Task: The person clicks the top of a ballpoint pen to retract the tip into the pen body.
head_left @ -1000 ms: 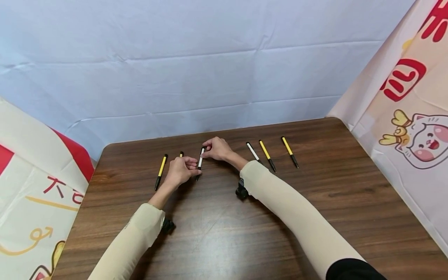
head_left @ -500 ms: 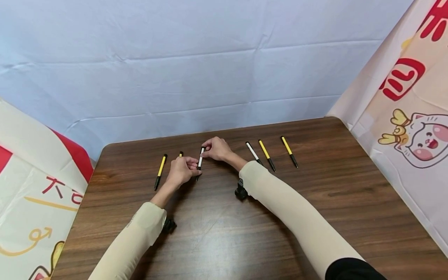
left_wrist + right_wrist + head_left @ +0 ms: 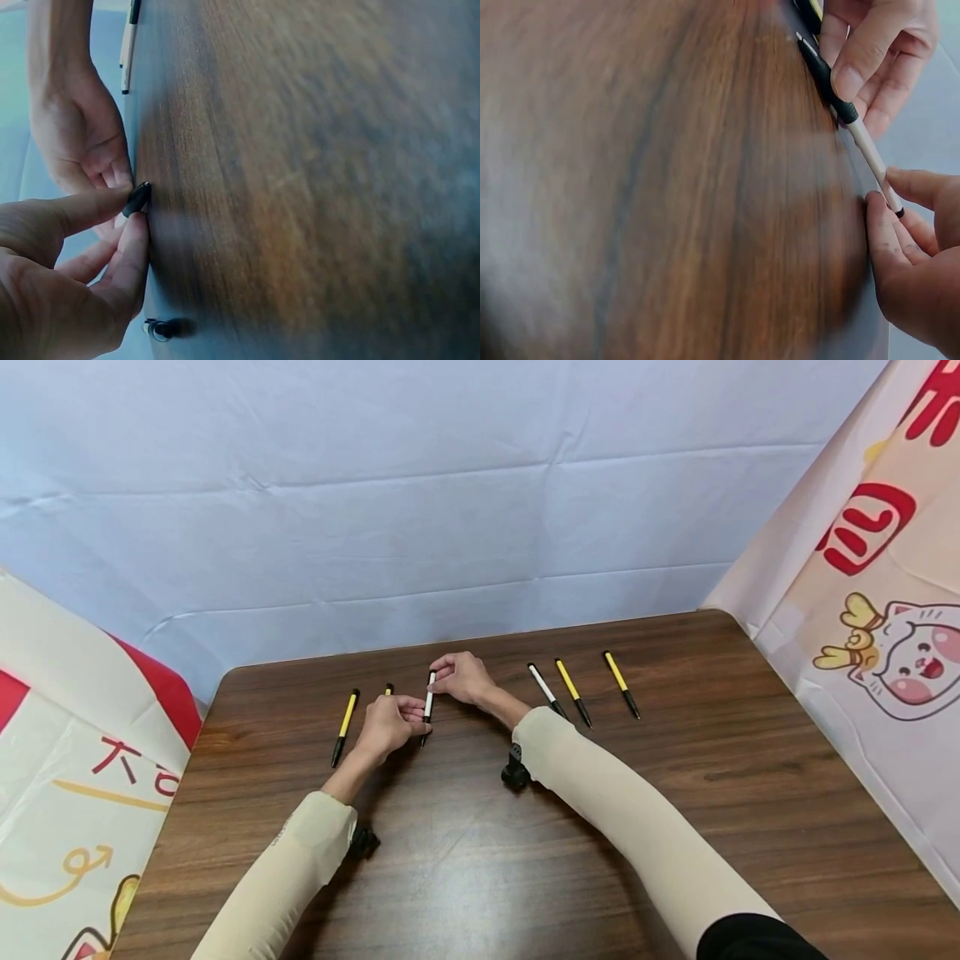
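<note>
A white pen (image 3: 429,702) with a black grip lies between both hands near the far side of the table, its tip toward the person. My left hand (image 3: 388,724) pinches its black grip (image 3: 826,81) between thumb and fingers. At the other end, the thumb and fingers of my right hand (image 3: 465,680) pinch the white barrel by its black cap end. The left wrist view shows the black tip (image 3: 137,199) between the left fingers, low over the wood. A yellow pen (image 3: 388,690) is mostly hidden behind the left hand.
Another yellow pen (image 3: 345,727) lies left of the left hand. Beyond the right hand lie a white pen (image 3: 545,687) and two yellow pens, one nearer (image 3: 573,692) and one farther right (image 3: 621,684). The brown table (image 3: 465,877) ends at a pale cloth (image 3: 435,527).
The right hand has shifted slightly left and away, swinging the pen's cap end with it, so the pen points more straight away. The left hand stays nearly still.
</note>
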Available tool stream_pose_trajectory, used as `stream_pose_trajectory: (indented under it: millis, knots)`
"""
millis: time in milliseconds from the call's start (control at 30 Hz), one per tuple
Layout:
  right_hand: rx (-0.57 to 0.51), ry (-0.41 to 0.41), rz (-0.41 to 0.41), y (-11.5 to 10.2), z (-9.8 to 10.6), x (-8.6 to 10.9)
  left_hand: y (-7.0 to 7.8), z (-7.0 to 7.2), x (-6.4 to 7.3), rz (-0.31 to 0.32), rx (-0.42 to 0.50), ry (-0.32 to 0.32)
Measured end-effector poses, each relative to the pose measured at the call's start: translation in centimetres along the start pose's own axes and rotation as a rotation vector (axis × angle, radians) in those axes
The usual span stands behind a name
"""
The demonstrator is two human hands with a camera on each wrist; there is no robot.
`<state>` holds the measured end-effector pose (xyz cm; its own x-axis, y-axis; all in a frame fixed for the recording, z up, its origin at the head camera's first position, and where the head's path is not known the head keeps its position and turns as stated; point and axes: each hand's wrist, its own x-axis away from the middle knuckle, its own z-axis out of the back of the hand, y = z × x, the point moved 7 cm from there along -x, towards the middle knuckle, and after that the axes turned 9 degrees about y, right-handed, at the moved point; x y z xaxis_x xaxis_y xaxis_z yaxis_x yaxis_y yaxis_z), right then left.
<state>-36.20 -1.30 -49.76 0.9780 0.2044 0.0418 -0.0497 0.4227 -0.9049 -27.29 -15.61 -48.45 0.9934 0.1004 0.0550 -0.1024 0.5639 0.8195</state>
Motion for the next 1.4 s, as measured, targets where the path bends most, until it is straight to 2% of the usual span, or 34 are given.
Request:
stream_pose_trajectory:
  millis: [200, 300, 533, 767, 867, 1067, 1400]
  knots:
    - [-0.290, -0.047, -0.103, 0.4, -1.0, 0.2, -0.2, -0.1, 0.0, 0.019, 0.044, -0.019]
    - [-0.361, -0.046, -0.123, 0.4, -1.3, 0.1, -0.3, -0.1, -0.1, 0.029, 0.054, -0.020]
    - [-0.397, -0.023, -0.128, 0.3, -1.5, 0.0, -0.7, 0.0, -0.2, 0.046, 0.078, -0.026]
    - [-0.442, -0.034, -0.135, 0.0, -1.4, 0.2, -0.6, 0.1, -0.1, 0.061, 0.125, -0.036]
    - [-0.469, -0.035, -0.134, -0.1, -1.3, 0.3, -0.6, 0.1, -0.1, 0.084, 0.211, -0.055]
    - [-0.494, -0.060, -0.134, -0.3, -1.3, 0.4, -1.1, 0.0, 0.0, 0.191, 0.458, -0.105]
    - [-0.517, -0.118, -0.144, -0.9, -1.4, 0.8, -0.8, 0.3, 0.3, 0.242, 0.532, -0.104]
